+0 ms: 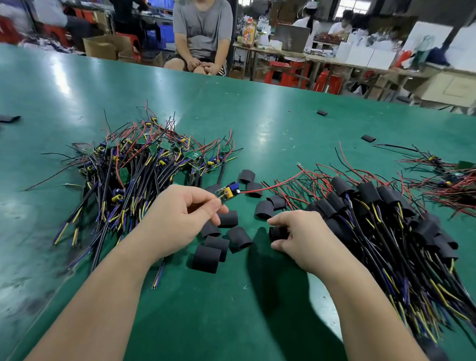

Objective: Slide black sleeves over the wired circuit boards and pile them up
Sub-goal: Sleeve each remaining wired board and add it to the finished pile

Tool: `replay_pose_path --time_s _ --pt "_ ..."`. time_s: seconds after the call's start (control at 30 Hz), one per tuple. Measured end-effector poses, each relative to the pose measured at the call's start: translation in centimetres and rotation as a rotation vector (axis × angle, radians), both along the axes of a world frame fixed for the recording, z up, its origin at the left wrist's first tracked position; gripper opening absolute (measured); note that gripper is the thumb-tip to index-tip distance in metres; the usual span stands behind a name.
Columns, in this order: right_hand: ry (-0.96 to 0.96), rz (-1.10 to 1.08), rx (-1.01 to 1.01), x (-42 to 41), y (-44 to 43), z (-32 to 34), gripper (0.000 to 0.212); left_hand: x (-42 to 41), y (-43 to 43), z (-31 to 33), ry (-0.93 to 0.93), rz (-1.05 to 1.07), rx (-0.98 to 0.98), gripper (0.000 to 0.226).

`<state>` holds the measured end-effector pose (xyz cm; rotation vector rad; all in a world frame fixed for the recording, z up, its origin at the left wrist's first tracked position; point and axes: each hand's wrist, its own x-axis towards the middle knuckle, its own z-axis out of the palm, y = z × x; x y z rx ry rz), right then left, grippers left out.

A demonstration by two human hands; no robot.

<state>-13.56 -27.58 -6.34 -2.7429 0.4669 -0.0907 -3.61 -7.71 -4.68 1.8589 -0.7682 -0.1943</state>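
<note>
Table (234,112): board (227,190) in L hand (175,218)

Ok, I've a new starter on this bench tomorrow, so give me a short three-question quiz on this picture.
1. True or false: the left hand pinches a bare board.
2. What does the right hand hold? A) a sleeve B) a red wire C) nothing
3. Fill in: the pile of sleeved boards lies to the ____ of the loose sleeves.
Key: 1 true; 2 A; 3 right.
</note>
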Motion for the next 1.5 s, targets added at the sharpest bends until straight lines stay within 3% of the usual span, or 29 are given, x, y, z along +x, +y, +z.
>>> replay_pose_path --time_s 0.3,0.43,0.57,0.7,0.77,0.83,0.9,0.97,1.13,1.5 --pt "0.048 0.039 -0.234 0.2 0.7 0.0 0.019 0.5 0.5 -0.2 0.083 -0.058 -0.037 0.041" --pt "0.086 0.021 -0.186 0.2 0.0 0.4 0.027 0.7 0.5 -0.4 0.102 -0.071 -0.062 0.038" --pt "-0.057 -0.011 -0.067 -0.4 -0.8 0.1 0.041 1.1 0.8 -0.7 0.119 -0.084 -0.078 0.033" --pt "-0.416 -0.104 0.256 -0.9 -1.7 0.5 0.031 1.4 1.2 -0.5 0.175 -0.146 -0.156 0.026" --pt "-0.688 -0.218 0.619 -1.0 -2.2 1.0 0.024 1.5 1.4 -0.4 0.207 -0.183 -0.198 0.021" --pt "-0.91 -0.323 1.12 -1.1 -2.5 1.7 0.019 1.5 1.5 -0.2 0.233 -0.201 -0.218 0.019" --pt "-1.031 -0.388 1.537 -1.1 -2.5 2.4 0.015 1.4 1.5 -0.1 0.245 -0.209 -0.223 0.022" --pt "-1.092 -0.417 1.768 -1.2 -2.5 2.8 0.023 1.4 1.4 -0.1 0.253 -0.215 -0.23 0.022" --pt "-1.081 -0.385 1.944 -1.3 -1.7 3.2 0.018 1.2 1.2 -0.1 0.234 -0.222 -0.212 0.021" --pt "-1.035 -0.299 1.903 -0.8 -0.8 2.9 0.013 0.7 0.8 -0.1 0.184 -0.309 -0.195 0.024"
